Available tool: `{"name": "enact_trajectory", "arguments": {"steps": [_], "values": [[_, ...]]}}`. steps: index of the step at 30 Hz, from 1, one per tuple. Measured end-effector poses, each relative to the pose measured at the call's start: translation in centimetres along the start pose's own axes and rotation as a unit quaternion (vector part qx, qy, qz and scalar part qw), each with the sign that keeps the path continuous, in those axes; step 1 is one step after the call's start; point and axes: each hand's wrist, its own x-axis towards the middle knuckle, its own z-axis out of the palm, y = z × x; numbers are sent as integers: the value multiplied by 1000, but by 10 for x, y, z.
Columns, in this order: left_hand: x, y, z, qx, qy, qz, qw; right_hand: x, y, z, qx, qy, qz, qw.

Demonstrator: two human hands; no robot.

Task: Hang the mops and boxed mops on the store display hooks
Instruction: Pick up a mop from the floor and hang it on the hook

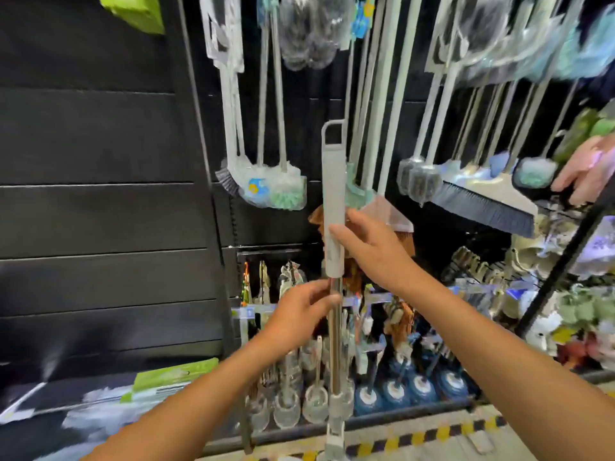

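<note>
Mop (333, 257) upright; left hand (299, 314) grips steel shaft (336, 347), right hand (369, 251) grips white handle (333, 181); clear holders (286, 412) below hold brushes (318, 352).

Up on the black display wall (100, 211), mops (286, 194) and brooms (482, 207) are hung head-down; below, clear brush holders (286, 407) and blue brush holders (396, 394) are lined along the bottom shelf (399, 420).

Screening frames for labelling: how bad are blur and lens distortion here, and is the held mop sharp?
Head view: wide-angle bowing curves the black wall panels; motion blur smears the hanging stock up top and the green box lower left; the held mop, left hand and right hand are fairly sharp.
</note>
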Motion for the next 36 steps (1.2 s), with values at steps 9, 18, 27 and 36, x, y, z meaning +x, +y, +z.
{"name": "enact_trajectory", "arguments": {"steps": [9,18,27,36], "values": [[-47,19,-146,-4,93,7,996,61,-104,114,181,-43,-51,981],[-109,13,-297,22,159,-3,987,119,-197,237,190,-72,-73,976],[-147,5,-427,68,217,-24,974,178,-265,343,210,-83,-102,969],[-153,-20,-526,63,265,-66,960,247,-290,427,263,-128,-95,952]]}}
